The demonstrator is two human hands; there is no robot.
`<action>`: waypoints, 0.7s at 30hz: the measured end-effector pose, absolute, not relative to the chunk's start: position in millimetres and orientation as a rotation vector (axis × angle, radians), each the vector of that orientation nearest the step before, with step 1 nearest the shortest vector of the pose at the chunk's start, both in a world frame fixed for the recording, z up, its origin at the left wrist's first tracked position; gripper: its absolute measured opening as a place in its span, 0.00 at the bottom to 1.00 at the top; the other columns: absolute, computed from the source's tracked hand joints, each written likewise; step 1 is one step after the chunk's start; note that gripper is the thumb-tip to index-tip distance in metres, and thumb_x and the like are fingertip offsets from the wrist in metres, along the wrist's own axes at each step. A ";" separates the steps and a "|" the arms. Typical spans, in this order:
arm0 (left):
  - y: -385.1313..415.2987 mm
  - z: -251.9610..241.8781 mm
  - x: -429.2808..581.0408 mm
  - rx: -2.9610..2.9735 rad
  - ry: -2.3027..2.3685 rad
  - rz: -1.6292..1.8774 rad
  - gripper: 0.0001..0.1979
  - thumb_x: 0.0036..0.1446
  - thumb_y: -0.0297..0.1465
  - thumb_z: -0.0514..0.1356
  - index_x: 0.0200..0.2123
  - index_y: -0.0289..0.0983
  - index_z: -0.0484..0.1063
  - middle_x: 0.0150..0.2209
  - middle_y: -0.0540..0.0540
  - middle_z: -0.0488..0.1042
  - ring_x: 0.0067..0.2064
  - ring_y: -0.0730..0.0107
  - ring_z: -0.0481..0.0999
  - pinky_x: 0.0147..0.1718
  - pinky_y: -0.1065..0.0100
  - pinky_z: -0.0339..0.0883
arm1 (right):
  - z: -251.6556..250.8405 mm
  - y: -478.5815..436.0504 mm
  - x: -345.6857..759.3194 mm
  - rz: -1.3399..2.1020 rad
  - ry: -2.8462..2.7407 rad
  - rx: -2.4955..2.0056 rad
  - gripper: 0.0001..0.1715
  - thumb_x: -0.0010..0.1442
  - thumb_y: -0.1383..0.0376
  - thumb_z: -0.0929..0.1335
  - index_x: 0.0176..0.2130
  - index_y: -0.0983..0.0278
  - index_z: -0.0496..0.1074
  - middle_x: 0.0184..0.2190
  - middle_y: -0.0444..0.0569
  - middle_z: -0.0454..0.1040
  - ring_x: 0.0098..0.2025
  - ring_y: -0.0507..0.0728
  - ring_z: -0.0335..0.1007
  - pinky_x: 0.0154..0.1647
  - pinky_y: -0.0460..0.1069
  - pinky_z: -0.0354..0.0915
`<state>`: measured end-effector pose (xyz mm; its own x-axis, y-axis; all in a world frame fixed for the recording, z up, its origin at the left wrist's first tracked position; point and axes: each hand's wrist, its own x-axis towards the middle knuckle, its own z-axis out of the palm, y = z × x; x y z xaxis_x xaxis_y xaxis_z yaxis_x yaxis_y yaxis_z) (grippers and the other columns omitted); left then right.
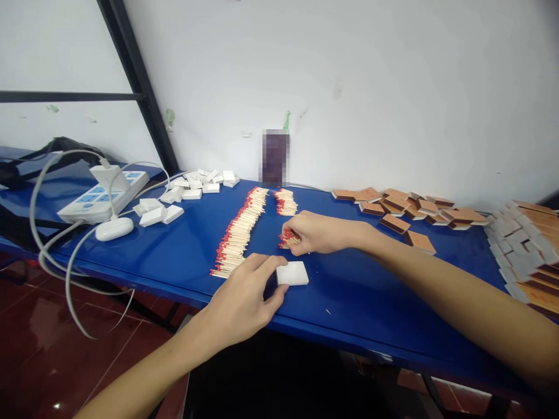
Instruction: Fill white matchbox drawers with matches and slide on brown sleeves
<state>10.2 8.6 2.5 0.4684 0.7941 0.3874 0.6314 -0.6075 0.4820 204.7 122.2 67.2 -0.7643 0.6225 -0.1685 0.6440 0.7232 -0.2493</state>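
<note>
My left hand (pixel 247 294) has its thumb and fingers at the left end of a small white matchbox tray (pixel 292 273), which lies on the blue table near its front edge. Just beyond the tray, my right hand (pixel 308 231) is closed around a bunch of matches (pixel 289 237), their red heads pointing left. A long row of matches (pixel 238 235) runs away from me to the left of both hands. Behind my right hand lies a shorter row of matches (pixel 286 202), also with heads to the left.
White trays (pixel 191 194) are heaped at the back left, near a power strip (pixel 105 198) with looping cables and a white adapter (pixel 114 228). Brown matchbox sleeves (pixel 395 203) lie scattered at the back right. Stacked matchboxes (pixel 524 247) stand at the far right.
</note>
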 end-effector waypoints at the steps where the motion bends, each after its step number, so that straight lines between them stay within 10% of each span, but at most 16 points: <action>1: 8.5 2.8 10.3 2.443 1.229 0.851 0.16 0.64 0.28 0.58 0.54 0.42 0.65 0.46 0.47 0.73 0.47 0.61 0.73 0.46 0.61 0.67 | 67.8 122.8 205.3 -0.457 2.853 1.050 0.14 0.52 0.67 0.67 0.23 0.61 0.56 0.18 0.36 0.55 0.22 0.48 0.47 0.24 0.47 0.46; 8: 9.5 4.8 12.2 2.297 1.346 0.833 0.08 0.63 0.31 0.59 0.41 0.41 0.61 0.39 0.50 0.72 0.34 0.65 0.73 0.36 0.64 0.64 | 79.5 120.6 210.5 -0.510 2.895 1.041 0.14 0.51 0.67 0.67 0.23 0.61 0.55 0.18 0.35 0.53 0.22 0.48 0.46 0.24 0.47 0.44; 18: 11.1 4.5 9.5 2.232 1.234 0.913 0.30 0.61 0.27 0.63 0.59 0.47 0.51 0.51 0.47 0.75 0.53 0.59 0.75 0.49 0.61 0.66 | 87.8 93.3 199.9 -0.619 2.772 0.855 0.12 0.51 0.67 0.68 0.25 0.62 0.57 0.19 0.36 0.55 0.21 0.47 0.47 0.23 0.47 0.44; 21: 10.9 5.7 9.5 2.238 1.178 0.897 0.23 0.62 0.27 0.61 0.55 0.45 0.54 0.51 0.47 0.74 0.55 0.60 0.74 0.50 0.61 0.66 | 86.5 89.2 198.9 -0.581 2.738 0.874 0.11 0.52 0.65 0.68 0.26 0.62 0.59 0.21 0.38 0.59 0.22 0.48 0.51 0.24 0.47 0.46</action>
